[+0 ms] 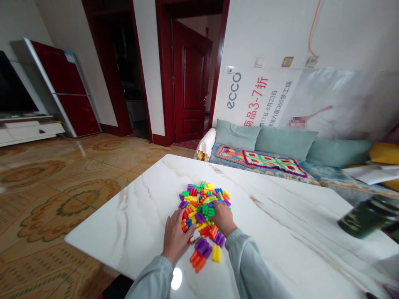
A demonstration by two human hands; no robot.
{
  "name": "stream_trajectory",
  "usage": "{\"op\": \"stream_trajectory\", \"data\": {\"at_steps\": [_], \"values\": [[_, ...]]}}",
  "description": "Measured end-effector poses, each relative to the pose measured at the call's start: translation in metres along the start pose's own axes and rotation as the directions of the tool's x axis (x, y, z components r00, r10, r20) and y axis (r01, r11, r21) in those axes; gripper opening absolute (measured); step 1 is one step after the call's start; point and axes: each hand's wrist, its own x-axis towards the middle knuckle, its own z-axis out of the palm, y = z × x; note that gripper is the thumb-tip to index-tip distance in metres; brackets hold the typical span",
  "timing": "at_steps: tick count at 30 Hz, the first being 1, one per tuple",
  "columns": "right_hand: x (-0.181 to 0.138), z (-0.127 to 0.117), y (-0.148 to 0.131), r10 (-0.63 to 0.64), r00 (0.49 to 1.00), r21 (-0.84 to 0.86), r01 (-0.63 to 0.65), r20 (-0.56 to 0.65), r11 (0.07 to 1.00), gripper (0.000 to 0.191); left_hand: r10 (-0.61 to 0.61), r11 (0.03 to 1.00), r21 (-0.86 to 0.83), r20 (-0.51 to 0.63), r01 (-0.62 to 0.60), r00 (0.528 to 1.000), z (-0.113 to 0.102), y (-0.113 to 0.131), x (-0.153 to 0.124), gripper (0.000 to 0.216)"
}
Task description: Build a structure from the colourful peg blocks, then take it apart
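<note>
A heap of small colourful plastic building blocks (202, 203) lies on a white marble table (280, 216). My left hand (176, 236) rests flat at the heap's left side, fingers stretched out and touching blocks. My right hand (222, 218) lies on the heap's right side with fingers curled down into the blocks; what they hold, if anything, is hidden. Several purple, orange and yellow blocks (204, 251) lie between my wrists.
A dark green bottle (364, 218) lies at the table's right. Behind the table stands a sofa (280, 153) with teal cushions and a bright patterned mat. Patterned floor tiles spread to the left, with a red door (190, 83) beyond.
</note>
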Motion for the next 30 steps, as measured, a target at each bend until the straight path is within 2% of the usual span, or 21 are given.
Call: {"op": "stream_trajectory", "data": {"at_steps": [3,7,9,10,13,16,19,24,30], "values": [[-0.003,0.001,0.0,-0.011,1.0,0.008,0.011,-0.022,1.0,0.045,0.006,1.0,0.018,0.012,-0.007,1.0,0.002,-0.002,0.0,0.067],[-0.012,-0.001,0.018,-0.013,0.996,0.087,0.021,-0.093,0.996,0.023,-0.001,0.999,0.033,0.032,0.0,0.999,0.006,-0.008,0.001,0.067],[-0.012,-0.005,0.039,0.025,0.986,0.167,0.003,-0.167,0.986,0.015,-0.007,0.999,0.034,0.038,0.005,0.999,0.008,-0.01,0.002,0.067],[-0.01,-0.007,0.052,0.06,0.976,0.21,-0.015,-0.208,0.978,0.016,-0.006,0.999,0.032,0.037,0.005,0.999,0.009,-0.011,0.002,0.067],[0.003,-0.014,0.097,0.197,0.926,0.313,-0.092,-0.323,0.945,0.033,-0.004,1.0,0.024,0.015,0.004,1.0,0.01,-0.012,0.001,0.067],[0.025,-0.017,0.138,0.283,0.886,0.346,-0.153,-0.366,0.926,0.036,0.004,1.0,0.018,-0.006,-0.004,1.0,0.009,-0.01,0.0,0.062],[0.049,-0.012,0.163,0.326,0.868,0.358,-0.188,-0.376,0.915,0.032,0.026,1.0,0.013,-0.019,-0.025,0.999,0.009,-0.009,-0.001,0.058],[0.077,0.001,0.177,0.362,0.855,0.359,-0.227,-0.373,0.905,0.025,0.042,0.999,0.015,-0.019,-0.041,0.999,0.01,-0.012,-0.004,0.056],[0.089,0.013,0.178,0.388,0.853,0.339,-0.27,-0.35,0.901,0.022,0.057,0.998,0.021,-0.021,-0.057,0.998,0.009,-0.011,-0.004,0.057]]}}
